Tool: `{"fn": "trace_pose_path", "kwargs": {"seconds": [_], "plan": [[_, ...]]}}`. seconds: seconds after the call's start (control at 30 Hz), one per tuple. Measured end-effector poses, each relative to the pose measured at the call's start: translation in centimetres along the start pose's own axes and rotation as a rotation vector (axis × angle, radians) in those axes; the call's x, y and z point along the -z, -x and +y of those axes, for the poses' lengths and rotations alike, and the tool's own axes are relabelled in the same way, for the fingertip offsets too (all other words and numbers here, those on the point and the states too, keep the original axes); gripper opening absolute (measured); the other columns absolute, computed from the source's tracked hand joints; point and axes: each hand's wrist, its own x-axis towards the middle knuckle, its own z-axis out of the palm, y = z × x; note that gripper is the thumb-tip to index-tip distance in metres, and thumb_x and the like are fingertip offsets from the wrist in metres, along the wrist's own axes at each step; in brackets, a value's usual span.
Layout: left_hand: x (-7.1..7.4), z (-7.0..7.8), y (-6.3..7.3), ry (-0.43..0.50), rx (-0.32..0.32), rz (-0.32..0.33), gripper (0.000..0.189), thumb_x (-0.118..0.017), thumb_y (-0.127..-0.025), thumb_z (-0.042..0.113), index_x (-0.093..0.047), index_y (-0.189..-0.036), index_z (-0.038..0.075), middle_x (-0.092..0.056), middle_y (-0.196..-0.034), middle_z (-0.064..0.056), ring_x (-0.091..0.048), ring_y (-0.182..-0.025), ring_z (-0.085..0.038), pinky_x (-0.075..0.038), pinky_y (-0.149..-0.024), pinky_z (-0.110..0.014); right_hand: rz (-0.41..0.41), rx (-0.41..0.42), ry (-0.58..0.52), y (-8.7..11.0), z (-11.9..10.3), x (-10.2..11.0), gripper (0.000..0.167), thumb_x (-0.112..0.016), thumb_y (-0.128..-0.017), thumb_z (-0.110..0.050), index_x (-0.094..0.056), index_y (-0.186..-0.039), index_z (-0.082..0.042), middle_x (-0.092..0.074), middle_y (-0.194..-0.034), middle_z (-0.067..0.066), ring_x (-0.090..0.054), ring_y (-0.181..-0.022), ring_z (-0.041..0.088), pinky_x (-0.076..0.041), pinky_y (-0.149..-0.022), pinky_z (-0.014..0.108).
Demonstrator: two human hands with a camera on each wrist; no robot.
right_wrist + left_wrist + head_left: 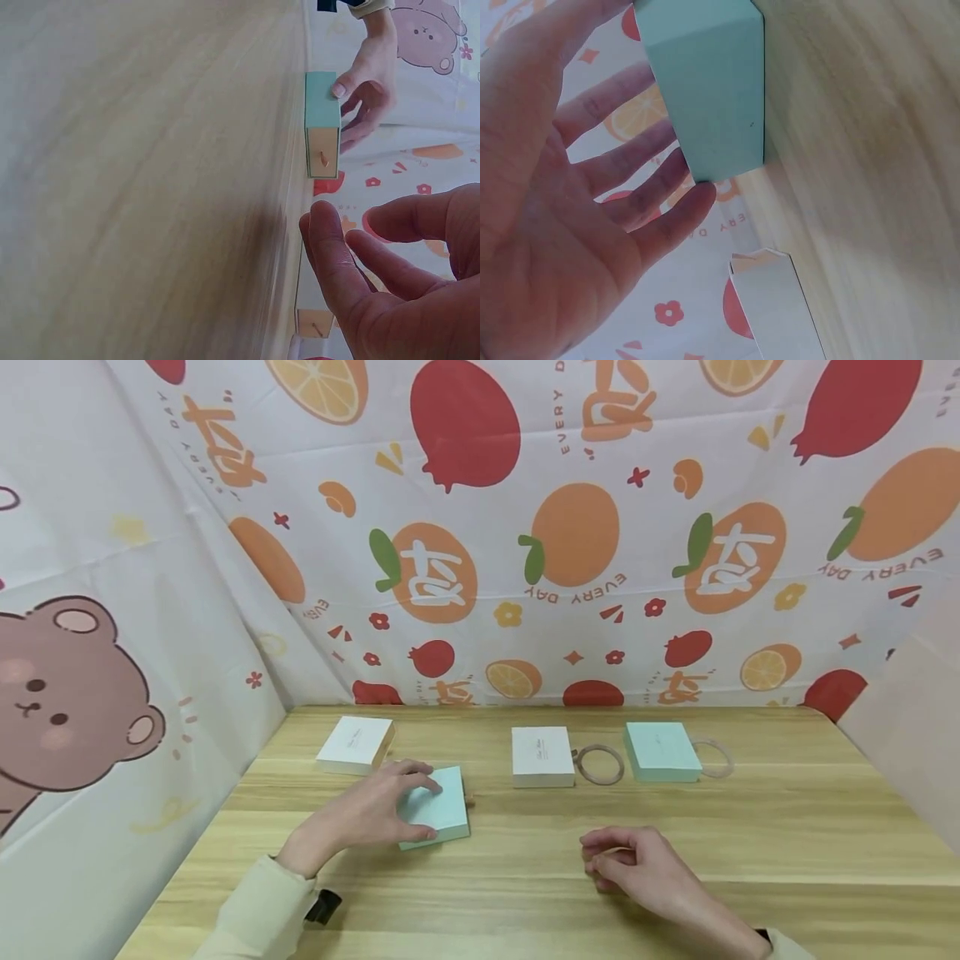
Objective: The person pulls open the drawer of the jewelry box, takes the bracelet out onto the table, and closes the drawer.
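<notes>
My left hand (382, 810) holds a mint-green square box (447, 810) from above, its thumb at the near edge and other fingers across the top towards the far edge. In the right wrist view the end of this box is tan, with a small brown pull tab (324, 159). Its side fills the upper middle of the left wrist view, fingertips right at its edge. My right hand (637, 868) hovers low over the table to the right, fingers loosely curled around nothing.
A white box (355, 743) stands at the back left of the wooden table (525, 893). Farther right come another white box (542, 756) beside a brownish ring (600, 783), then a second mint-green box (663, 752) beside a pale ring (730, 760). A fruit-print cloth (480, 652) hangs behind.
</notes>
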Motion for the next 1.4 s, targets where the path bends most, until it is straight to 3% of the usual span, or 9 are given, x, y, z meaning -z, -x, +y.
{"fn": "trace_pose_path", "kwargs": {"seconds": [0.2, 0.43, 0.67, 0.9, 1.2, 1.4], "plan": [[-0.1, 1.1, -0.3, -0.014, -0.051, -0.009, 0.046, -0.087, -0.077, 0.043, -0.073, -0.116, 0.022, -0.063, -0.137, -0.008, -0.059, -0.124, -0.034, -0.053, -0.098, -0.050, -0.008, 0.020, 0.006, 0.0, -0.1, 0.0, 0.032, -0.062, -0.097, -0.002, -0.062, -0.125, 0.013, -0.071, -0.115, 0.023, -0.073, -0.097, 0.023, -0.062, -0.076, 0.029], [-1.2, 4.0, -0.4, -0.015, -0.108, -0.065, 0.050, -0.086, -0.077, 0.047, -0.073, -0.120, 0.024, -0.061, -0.140, -0.004, -0.058, -0.128, -0.028, -0.052, -0.101, -0.047, -0.013, 0.003, 0.017, 0.1, -0.1, -0.3, 0.028, -0.065, -0.097, -0.005, -0.067, -0.120, 0.011, -0.075, -0.105, 0.018, -0.073, -0.090, 0.018, -0.062, -0.074, 0.027], [-2.2, 6.6, -0.2, -0.012, -0.188, -0.081, 0.050, -0.085, -0.078, 0.048, -0.072, -0.120, 0.027, -0.059, -0.142, 0.000, -0.055, -0.130, -0.024, -0.052, -0.102, -0.047, -0.040, 0.000, 0.021, 0.0, -0.1, -0.7, 0.029, -0.068, -0.097, -0.009, -0.067, -0.117, 0.012, -0.076, -0.091, 0.014, -0.072, -0.081, 0.018, -0.062, -0.069, 0.028], [-2.2, 6.9, -0.3, -0.007, -0.187, -0.093, 0.054, -0.085, -0.077, 0.051, -0.068, -0.122, 0.028, -0.057, -0.144, -0.001, -0.055, -0.130, -0.023, -0.052, -0.103, -0.047, -0.078, 0.023, 0.090, -1.4, -1.1, -1.5, 0.027, -0.066, -0.098, -0.013, -0.069, -0.116, 0.008, -0.074, -0.087, 0.011, -0.070, -0.075, 0.018, -0.060, -0.064, 0.027], [-2.4, 6.6, -0.1, 0.028, -0.162, -0.101, 0.056, -0.084, -0.077, 0.054, -0.065, -0.123, 0.027, -0.058, -0.143, -0.001, -0.053, -0.131, -0.021, -0.052, -0.103, -0.045, -0.075, 0.095, 0.232, -3.9, -2.0, -3.2, 0.024, -0.069, -0.091, -0.013, -0.074, -0.109, 0.003, -0.074, -0.084, 0.006, -0.066, -0.068, 0.012, -0.051, -0.060, 0.021], [-2.9, 7.1, 0.2, 0.029, -0.197, -0.069, 0.058, -0.083, -0.077, 0.059, -0.066, -0.122, 0.027, -0.059, -0.139, 0.003, -0.054, -0.125, -0.018, -0.054, -0.098, -0.038, -0.116, 0.100, 0.177, -4.4, -1.9, -4.0, 0.019, -0.072, -0.089, -0.009, -0.074, -0.103, 0.003, -0.076, -0.086, 0.009, -0.069, -0.071, 0.012, -0.056, -0.060, 0.022]]}}
